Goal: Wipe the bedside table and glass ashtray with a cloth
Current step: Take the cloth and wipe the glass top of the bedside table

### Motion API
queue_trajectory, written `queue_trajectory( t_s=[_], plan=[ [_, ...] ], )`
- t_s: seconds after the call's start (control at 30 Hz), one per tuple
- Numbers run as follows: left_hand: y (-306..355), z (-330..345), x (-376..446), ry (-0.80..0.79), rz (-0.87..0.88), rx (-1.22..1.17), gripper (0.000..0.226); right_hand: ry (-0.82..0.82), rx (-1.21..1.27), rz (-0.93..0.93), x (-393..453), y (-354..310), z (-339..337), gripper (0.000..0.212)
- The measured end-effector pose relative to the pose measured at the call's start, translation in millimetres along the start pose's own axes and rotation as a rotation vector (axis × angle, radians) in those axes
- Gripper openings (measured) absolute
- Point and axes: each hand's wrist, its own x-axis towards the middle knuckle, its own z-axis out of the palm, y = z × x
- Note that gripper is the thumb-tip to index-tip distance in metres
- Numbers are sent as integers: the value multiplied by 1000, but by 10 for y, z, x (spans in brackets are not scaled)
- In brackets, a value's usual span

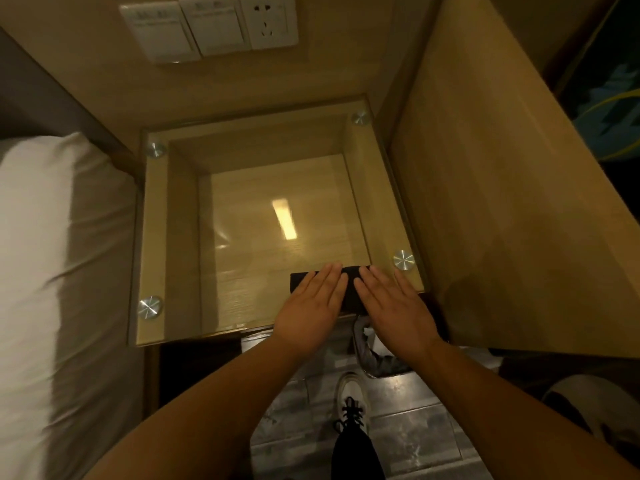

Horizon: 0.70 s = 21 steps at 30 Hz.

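Observation:
The bedside table (180, 237) has a glass top held by round metal studs over a wooden box frame. A dark folded cloth (350, 292) lies flat on the glass at its front right corner. My left hand (313, 306) presses palm down on the cloth's left part, fingers straight and together. My right hand (389, 303) lies flat on its right part in the same way. Both hands sit side by side, almost touching. No glass ashtray is in view.
A bed with a white pillow (52, 237) borders the table on the left. A tall wooden panel (502, 202) stands close on the right. Wall switches and a socket (211, 26) are behind the table. My shoes (353, 400) stand on the tiled floor below.

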Motion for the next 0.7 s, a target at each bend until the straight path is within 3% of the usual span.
queue_trajectory(
  t_s=[0.17, 0.37, 0.47, 0.57, 0.7],
  plan=[
    [-103, 49, -185, 44, 24, -13, 74, 25, 34, -10, -39, -72, -57, 72],
    [-26, -76, -652, -60, 150, -117, 64, -37, 223, -57, -467, -434, -112, 66],
    [169, -77, -1065, -255, 158, -128, 59, -118, 383, 9, -914, -692, -179, 60],
    [419, -153, -1324, -271, 125, -190, 52, -207, 564, 109, -1377, -834, -274, 56],
    [794, -414, -1312, -309, 202, -181, 38, -179, 687, 288, -1929, -763, -572, 49]
  ],
)
